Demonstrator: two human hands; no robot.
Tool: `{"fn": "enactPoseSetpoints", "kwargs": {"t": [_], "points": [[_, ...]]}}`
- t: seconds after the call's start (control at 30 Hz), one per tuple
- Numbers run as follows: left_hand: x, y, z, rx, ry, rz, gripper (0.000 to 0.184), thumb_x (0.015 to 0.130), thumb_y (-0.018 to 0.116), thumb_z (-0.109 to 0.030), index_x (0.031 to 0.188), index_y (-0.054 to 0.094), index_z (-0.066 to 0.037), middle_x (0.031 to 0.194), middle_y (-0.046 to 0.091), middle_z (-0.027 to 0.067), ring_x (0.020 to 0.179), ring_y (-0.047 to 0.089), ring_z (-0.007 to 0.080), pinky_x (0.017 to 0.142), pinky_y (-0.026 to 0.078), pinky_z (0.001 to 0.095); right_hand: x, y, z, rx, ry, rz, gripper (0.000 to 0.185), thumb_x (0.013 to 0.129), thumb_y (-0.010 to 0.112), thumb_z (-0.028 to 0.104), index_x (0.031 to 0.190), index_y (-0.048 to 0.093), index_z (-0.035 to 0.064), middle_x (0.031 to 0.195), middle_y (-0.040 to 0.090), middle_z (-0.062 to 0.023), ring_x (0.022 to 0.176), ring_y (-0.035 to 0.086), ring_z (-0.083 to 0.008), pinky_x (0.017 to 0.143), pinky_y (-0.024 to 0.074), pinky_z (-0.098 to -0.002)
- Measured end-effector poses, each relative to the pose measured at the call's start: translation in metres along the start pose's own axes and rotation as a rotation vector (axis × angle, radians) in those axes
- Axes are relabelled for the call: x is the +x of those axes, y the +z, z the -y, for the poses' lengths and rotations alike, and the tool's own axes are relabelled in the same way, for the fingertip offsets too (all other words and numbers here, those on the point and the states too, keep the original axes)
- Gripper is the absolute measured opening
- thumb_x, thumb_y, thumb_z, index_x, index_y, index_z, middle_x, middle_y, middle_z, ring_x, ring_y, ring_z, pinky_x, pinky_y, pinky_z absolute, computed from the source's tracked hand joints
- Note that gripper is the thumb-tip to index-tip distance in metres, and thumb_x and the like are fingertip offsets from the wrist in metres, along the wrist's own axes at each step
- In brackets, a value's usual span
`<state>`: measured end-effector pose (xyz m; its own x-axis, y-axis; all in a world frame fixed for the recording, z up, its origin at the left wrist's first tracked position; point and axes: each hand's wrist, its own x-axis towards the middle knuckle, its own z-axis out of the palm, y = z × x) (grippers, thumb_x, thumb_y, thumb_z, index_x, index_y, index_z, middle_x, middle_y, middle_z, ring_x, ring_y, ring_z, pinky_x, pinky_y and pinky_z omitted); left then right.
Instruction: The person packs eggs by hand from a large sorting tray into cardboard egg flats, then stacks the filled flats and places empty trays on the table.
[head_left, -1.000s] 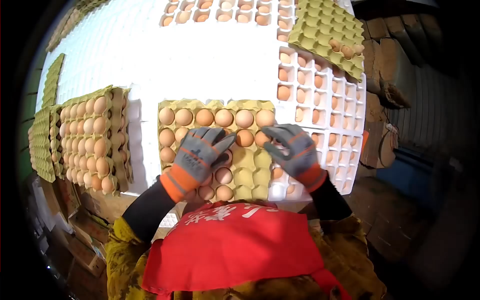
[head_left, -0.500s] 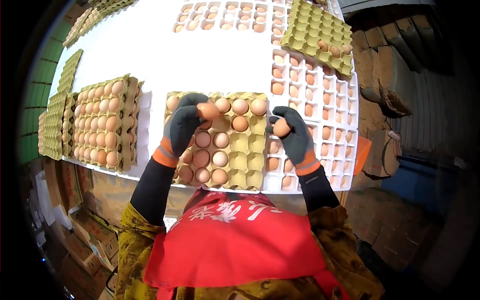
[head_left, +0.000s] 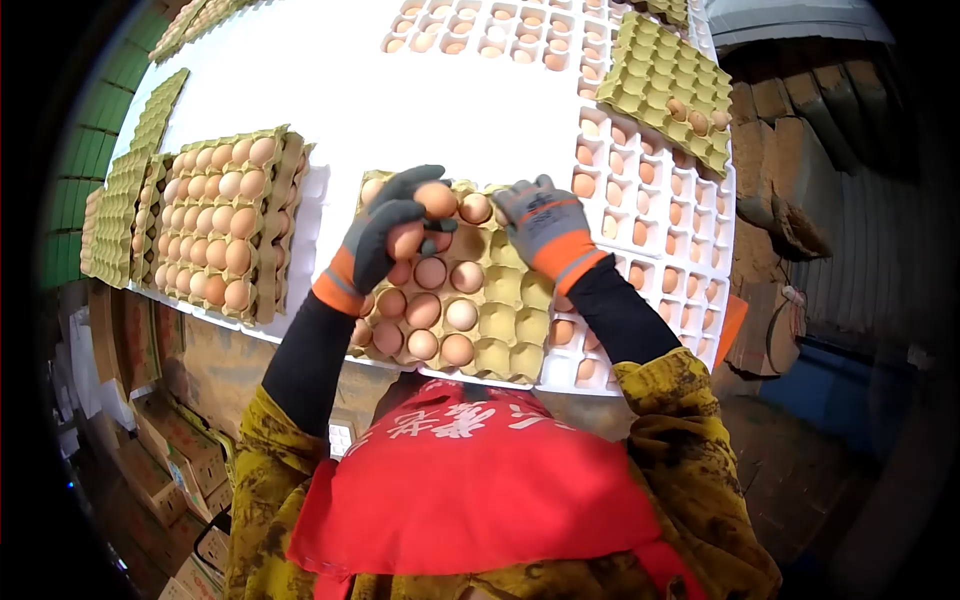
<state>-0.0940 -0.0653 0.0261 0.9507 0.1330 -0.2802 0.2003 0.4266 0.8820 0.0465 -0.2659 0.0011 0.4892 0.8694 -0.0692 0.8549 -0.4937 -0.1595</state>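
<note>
My left hand (head_left: 400,225), in a grey glove with orange cuff, is turned palm inward above the egg tray (head_left: 497,320), its fingers curled round brown eggs (head_left: 435,199); two show in it. Over the tray's upper right corner is my right hand (head_left: 545,218), back upward and fingers bent down; what lies under them is hidden. Several eggs fill the tray's left and middle columns, while bare yellow-green cups show at its right. A single egg (head_left: 475,208) sits in the top row between the hands.
Stacked trays full of eggs (head_left: 215,215) stand at the left. White foam trays with eggs (head_left: 650,200) lie to the right, and a tilted pulp tray (head_left: 665,85) with a few eggs rests on them. More eggs in foam (head_left: 480,30) are at the back.
My left hand now shows two eggs instead of one. My right hand has moved from beside the tray onto its upper right corner, turned palm down; its egg is out of sight.
</note>
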Motion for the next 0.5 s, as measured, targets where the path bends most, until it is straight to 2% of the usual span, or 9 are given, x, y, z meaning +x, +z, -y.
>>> {"fn": "enactPoseSetpoints", "kwargs": {"t": [0.03,0.07,0.17,0.23,0.3,0.33,0.37,0.43,0.5], "points": [[0.006,-0.003,-0.003,0.062,0.022,-0.038,0.048,0.092,0.060,-0.018,0.136,0.053,-0.001,0.128,0.058,0.0101,0.113,0.061,0.0197,0.094,0.051,0.0325,-0.003,-0.002,-0.008,0.166,0.003,-0.125,0.042,0.080,0.069,0.023,0.120,0.064,0.0129,0.111,0.066,-0.0070,0.102,0.062,-0.0281,0.079,0.0548,-0.0373],[0.017,-0.006,-0.006,0.408,0.060,-0.054,0.046,0.090,0.065,-0.019,0.133,0.058,-0.004,0.129,0.057,0.0101,0.112,0.061,0.0208,0.094,0.051,0.0340,-0.010,-0.005,-0.013,0.517,0.068,-0.260,0.040,0.081,0.065,0.017,0.121,0.065,0.0118,0.111,0.067,-0.0087,0.096,0.065,-0.0270,0.080,0.0549,-0.0366],[0.034,0.013,0.004,1.464,0.429,-0.095,0.046,0.075,0.082,-0.021,0.119,0.069,-0.018,0.131,0.056,0.0147,0.109,0.063,0.0313,0.087,0.054,0.0413,-0.028,-0.036,-0.031,1.817,0.345,-0.043,0.047,0.083,0.064,0.012,0.129,0.057,0.0049,0.105,0.066,-0.0087,0.087,0.067,-0.0188,0.070,0.0564,-0.0291],[0.057,0.034,0.016,1.823,0.219,0.051,0.047,0.072,0.082,-0.021,0.117,0.068,-0.017,0.132,0.055,0.0156,0.107,0.064,0.0329,0.083,0.055,0.0428,-0.034,-0.034,-0.034,1.842,0.266,0.020,0.049,0.084,0.065,0.013,0.130,0.054,0.0014,0.104,0.064,-0.0085,0.083,0.066,-0.0153,0.064,0.0558,-0.0262],[0.061,0.029,0.018,1.813,0.233,0.087,0.045,0.073,0.081,-0.022,0.116,0.069,-0.016,0.130,0.056,0.0159,0.106,0.064,0.0336,0.084,0.055,0.0428,-0.038,-0.025,-0.023,1.375,0.259,0.182,0.048,0.085,0.072,0.024,0.128,0.058,0.0091,0.111,0.064,-0.0103,0.086,0.067,-0.0174,0.068,0.0567,-0.0320],[0.063,0.027,0.018,1.810,0.245,0.111,0.043,0.073,0.081,-0.022,0.115,0.069,-0.015,0.130,0.056,0.0161,0.105,0.064,0.0340,0.084,0.055,0.0428,-0.038,-0.026,-0.007,0.995,0.086,0.086,0.045,0.085,0.073,0.028,0.124,0.061,0.0098,0.116,0.062,-0.0127,0.088,0.067,-0.0212,0.071,0.0561,-0.0348],[0.059,0.020,0.016,1.658,0.308,0.014,0.042,0.074,0.081,-0.022,0.114,0.070,-0.015,0.129,0.056,0.0160,0.105,0.064,0.0343,0.084,0.055,0.0426,-0.038,-0.028,0.012,0.609,-0.077,-0.007,0.041,0.085,0.073,0.031,0.120,0.065,0.0104,0.121,0.061,-0.0151,0.091,0.066,-0.0250,0.074,0.0556,-0.0376],[0.043,-0.005,0.001,1.349,0.433,-0.155,0.040,0.074,0.080,-0.023,0.112,0.071,-0.013,0.126,0.057,0.0159,0.106,0.063,0.0348,0.085,0.055,0.0422,-0.035,-0.020,0.040,0.131,-0.065,0.094,0.053,0.081,0.075,0.042,0.124,0.063,0.0129,0.128,0.058,-0.0175,0.099,0.065,-0.0310,0.080,0.0536,-0.0433],[0.038,-0.023,-0.019,1.164,0.367,-0.276,0.041,0.076,0.082,-0.024,0.112,0.071,-0.007,0.119,0.060,0.0141,0.100,0.066,0.0312,0.085,0.054,0.0384,-0.025,-0.011,0.060,-0.063,-0.075,0.322,0.059,0.079,0.073,0.046,0.127,0.061,0.0132,0.135,0.052,-0.0184,0.098,0.062,-0.0342,0.080,0.0513,-0.0456]]}}
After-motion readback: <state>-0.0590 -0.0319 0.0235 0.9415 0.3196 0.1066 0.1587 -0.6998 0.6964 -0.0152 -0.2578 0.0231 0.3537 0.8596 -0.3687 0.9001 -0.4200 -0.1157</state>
